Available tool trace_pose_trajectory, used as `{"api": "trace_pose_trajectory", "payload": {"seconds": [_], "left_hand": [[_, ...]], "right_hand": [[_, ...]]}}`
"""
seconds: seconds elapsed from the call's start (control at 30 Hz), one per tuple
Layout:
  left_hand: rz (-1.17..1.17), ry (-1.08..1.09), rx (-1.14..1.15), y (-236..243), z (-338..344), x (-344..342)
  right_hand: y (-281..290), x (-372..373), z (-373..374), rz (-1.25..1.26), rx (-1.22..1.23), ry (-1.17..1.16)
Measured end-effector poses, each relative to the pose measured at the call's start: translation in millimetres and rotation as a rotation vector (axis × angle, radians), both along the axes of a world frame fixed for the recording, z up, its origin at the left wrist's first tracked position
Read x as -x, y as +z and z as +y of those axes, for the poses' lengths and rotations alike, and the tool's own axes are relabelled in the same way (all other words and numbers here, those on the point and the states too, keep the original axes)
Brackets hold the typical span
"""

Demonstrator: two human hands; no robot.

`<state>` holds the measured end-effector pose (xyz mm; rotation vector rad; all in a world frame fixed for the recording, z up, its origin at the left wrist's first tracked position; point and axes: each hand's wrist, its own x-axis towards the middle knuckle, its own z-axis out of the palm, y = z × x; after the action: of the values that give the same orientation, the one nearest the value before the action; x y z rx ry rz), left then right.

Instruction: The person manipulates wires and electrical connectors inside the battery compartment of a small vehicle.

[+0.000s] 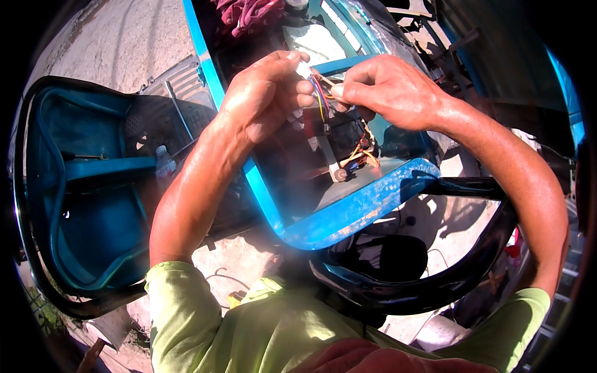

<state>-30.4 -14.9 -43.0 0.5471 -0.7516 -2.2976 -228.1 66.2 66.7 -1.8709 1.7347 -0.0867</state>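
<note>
My left hand (267,93) pinches a white plastic wire connector (303,69) between thumb and fingers. Several coloured wires (321,99), yellow, red and blue among them, run down from it. Close on the right, my right hand (388,90) is closed, thumb against forefinger, on a thin pale wire (328,82) that leads toward the connector. Both hands are raised above the open compartment of a blue metal vehicle body (273,211). Lower in that compartment lies a tangle of orange and white wires (364,155), beside a metal bracket with a bolt (339,174).
A black curved tube bar (429,295) crosses in front of me at the right. On the left is a blue moulded panel (81,217) with a clear plastic bottle (164,161) near it. A dark red cloth (245,13) lies at the far end of the compartment.
</note>
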Motion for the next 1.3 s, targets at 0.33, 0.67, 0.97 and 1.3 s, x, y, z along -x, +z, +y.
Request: {"api": "trace_pose_trajectory", "payload": {"seconds": [0.33, 0.67, 0.97, 1.3], "left_hand": [[-0.026, -0.001, 0.049, 1.3, 1.3, 2.2], [-0.075, 0.026, 0.125, 4.2, 4.1, 3.8], [-0.1, 0.049, 0.291, 2.4, 5.9, 3.7], [-0.164, 0.052, 0.378, 4.4, 10.1, 4.6]], "right_hand": [[0.0, -1.1, 2.8, 0.012, 0.026, -0.005], [-4.1, 1.9, 1.4, 0.028, 0.048, 0.022], [-6.7, 0.5, 2.5, 0.037, 0.011, 0.034], [-10.0, 1.7, 5.7, -0.054, 0.065, 0.02]]}}
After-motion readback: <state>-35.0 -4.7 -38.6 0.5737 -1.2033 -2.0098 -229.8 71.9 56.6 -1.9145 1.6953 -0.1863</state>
